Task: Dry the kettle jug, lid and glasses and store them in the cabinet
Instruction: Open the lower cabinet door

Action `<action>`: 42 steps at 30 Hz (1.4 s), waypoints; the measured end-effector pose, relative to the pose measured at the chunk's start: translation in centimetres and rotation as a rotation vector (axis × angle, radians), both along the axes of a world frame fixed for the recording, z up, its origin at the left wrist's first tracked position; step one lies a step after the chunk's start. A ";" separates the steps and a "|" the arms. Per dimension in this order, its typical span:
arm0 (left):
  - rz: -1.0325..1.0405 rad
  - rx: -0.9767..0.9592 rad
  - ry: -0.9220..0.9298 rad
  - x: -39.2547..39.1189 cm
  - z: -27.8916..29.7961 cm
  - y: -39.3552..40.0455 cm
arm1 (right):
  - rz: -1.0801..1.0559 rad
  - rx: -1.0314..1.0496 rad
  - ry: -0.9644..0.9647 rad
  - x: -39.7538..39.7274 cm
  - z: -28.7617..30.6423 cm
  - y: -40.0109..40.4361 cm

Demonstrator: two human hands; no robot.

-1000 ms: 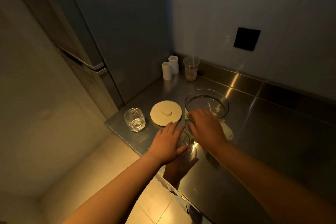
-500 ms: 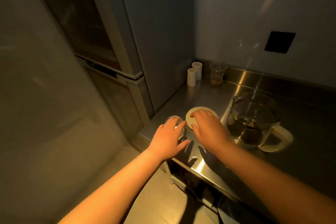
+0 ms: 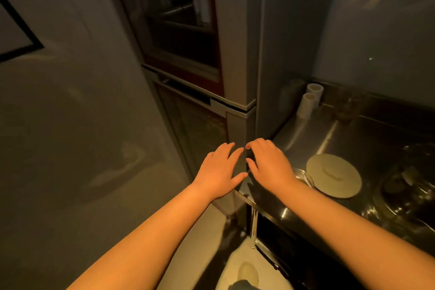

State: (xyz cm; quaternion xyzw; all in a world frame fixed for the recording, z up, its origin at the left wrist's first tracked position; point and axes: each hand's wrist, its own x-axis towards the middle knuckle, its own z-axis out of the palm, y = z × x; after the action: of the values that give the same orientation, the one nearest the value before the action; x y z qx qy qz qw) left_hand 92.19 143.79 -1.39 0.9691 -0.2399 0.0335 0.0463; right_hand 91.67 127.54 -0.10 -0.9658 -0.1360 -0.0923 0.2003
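My left hand (image 3: pixel 220 172) hovers with spread, straight fingers in front of the tall cabinet (image 3: pixel 235 77), holding nothing. My right hand (image 3: pixel 270 165) is beside it at the left end of the steel counter (image 3: pixel 353 134), fingers loosely bent, empty. A small glass (image 3: pixel 304 176) peeks out just right of my right wrist. The round cream lid (image 3: pixel 334 178) lies flat on the counter to its right. The glass kettle jug (image 3: pixel 409 186) stands at the right edge, blurred.
The cabinet's upper glass door (image 3: pixel 179 14) shows dark shelves inside. Two white rolls (image 3: pixel 309 101) and a plastic cup (image 3: pixel 344 108) stand in the counter's back corner. A grey wall fills the left. My shoe (image 3: pixel 247 272) is on the floor below.
My view has swung left toward the cabinet. Both hands have left the glass and the lid and moved left, past the counter's corner, with nothing in them.
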 end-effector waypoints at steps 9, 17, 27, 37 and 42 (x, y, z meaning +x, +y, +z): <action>0.072 0.046 0.018 11.7 1.0 8.0 | 0.140 -0.089 -0.065 11.7 0.8 8.2; 0.060 0.013 -0.003 19.2 0.9 13.4 | 0.149 -0.136 -0.118 16.2 0.5 13.5; -0.197 0.026 -0.151 27.0 0.7 19.3 | -0.137 -0.203 -0.097 19.8 -0.3 19.2; -0.394 0.037 -0.081 29.5 0.5 21.8 | -0.450 -0.271 0.000 20.4 -0.4 23.3; -0.393 0.012 -0.040 29.5 1.2 21.6 | -0.557 -0.135 -0.054 21.1 -0.5 23.8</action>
State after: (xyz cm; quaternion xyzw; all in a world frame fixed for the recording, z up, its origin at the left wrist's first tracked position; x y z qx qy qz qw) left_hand 121.71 165.40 -0.14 0.9029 -0.4257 0.0415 0.0417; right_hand 112.75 151.35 -0.63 -0.9743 0.1234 -0.1604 0.0987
